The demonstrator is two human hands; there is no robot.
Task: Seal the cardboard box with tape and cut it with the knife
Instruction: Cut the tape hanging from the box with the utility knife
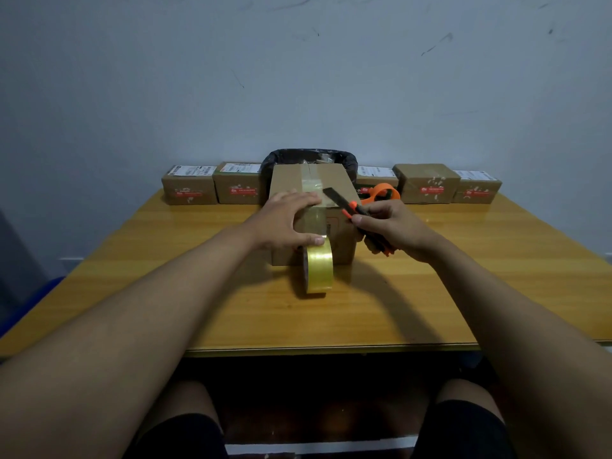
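Box labels (190,170) too small, unreadable

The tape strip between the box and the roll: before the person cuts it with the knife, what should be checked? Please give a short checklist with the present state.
1. Knife held firmly: ok, the right hand has a closed grip on its handle.
2. Blade extended: ok, a dark blade points up and left over the box.
3. Tape strip pressed down: ok, the left hand lies on it at the box's front top edge.
4. Strip runs to the tape roll: ok, the roll stands on the table against the box.
5. Left fingers clear of the blade: not ok, the fingertips lie close to it.
6. Strip tension: cannot tell.
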